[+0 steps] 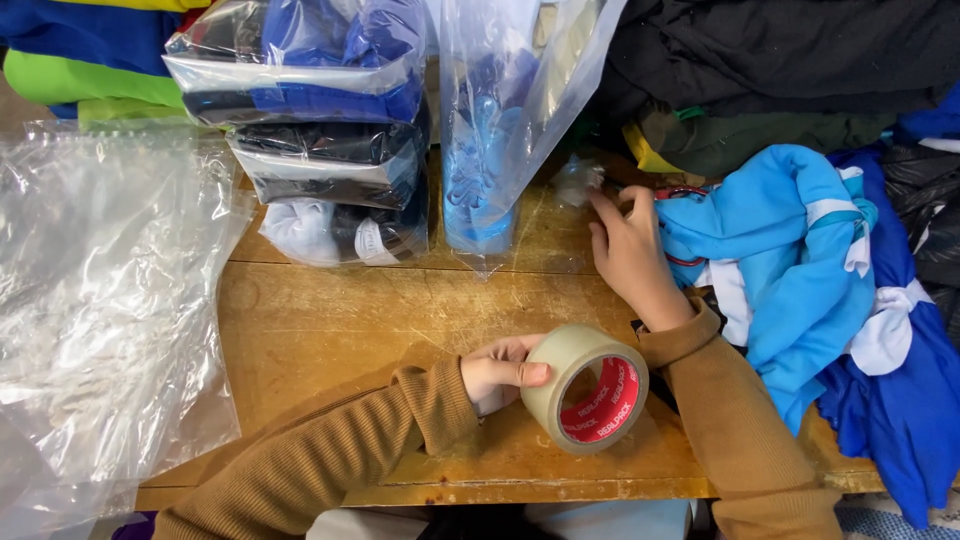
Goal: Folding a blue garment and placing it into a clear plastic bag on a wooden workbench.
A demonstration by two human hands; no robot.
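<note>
My left hand (pixel 503 368) grips a roll of clear packing tape (pixel 585 388) with a red inner core, held on edge just above the wooden table (pixel 330 330) near its front edge. My right hand (pixel 630 250) reaches further back, fingers closed on the corner of a clear plastic bag (pixel 520 110) that holds a folded blue garment and stands upright. Both arms wear brown knit sleeves. A light blue and white garment (pixel 800 260) lies right beside my right hand.
A stack of bagged garments (pixel 320 130) stands at the back centre. Loose clear plastic bags (pixel 100 300) spread over the left side. Dark clothes (pixel 780 60) pile up at the back right, blue and white ones (pixel 900 390) at the right.
</note>
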